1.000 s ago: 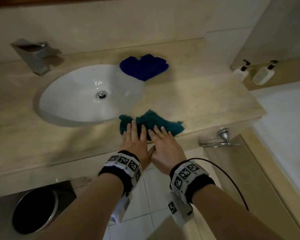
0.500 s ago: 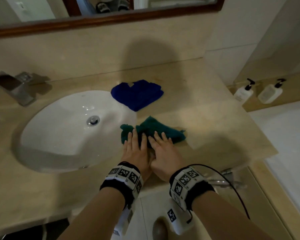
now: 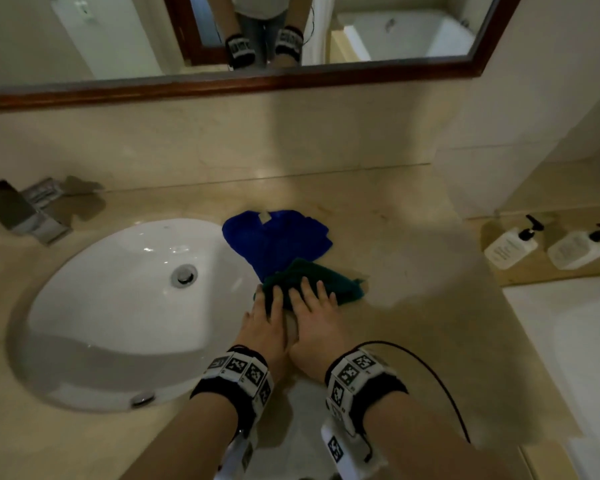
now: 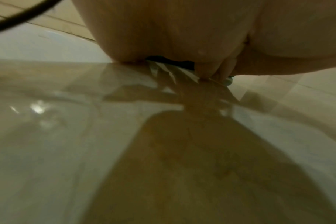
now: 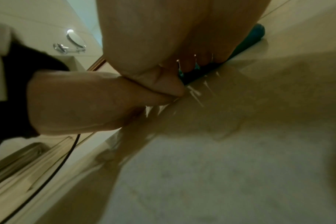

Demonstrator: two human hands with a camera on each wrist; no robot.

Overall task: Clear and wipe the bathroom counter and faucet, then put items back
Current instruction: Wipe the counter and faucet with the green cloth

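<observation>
A crumpled teal cloth (image 3: 329,280) lies on the beige counter (image 3: 413,341), just right of the white sink (image 3: 118,323). My left hand (image 3: 269,317) and right hand (image 3: 317,313) lie side by side with straight fingers, pressing flat on the cloth's near part. The cloth's far edge touches a blue cloth (image 3: 278,237) behind it. The chrome faucet (image 3: 21,213) stands at the far left. In the right wrist view the teal cloth (image 5: 256,35) shows under my fingers. In the left wrist view only a dark sliver of cloth (image 4: 169,59) shows under the palm.
Two white pump bottles (image 3: 510,247) (image 3: 579,249) stand on a ledge to the right, beside the white bathtub (image 3: 586,358). A wood-framed mirror (image 3: 291,81) runs along the wall above the counter. A black cable (image 3: 444,386) trails from my right wrist.
Both hands have pushed the teal cloth away from the counter's front edge, up to the blue cloth. The head view has tilted up to show the mirror.
</observation>
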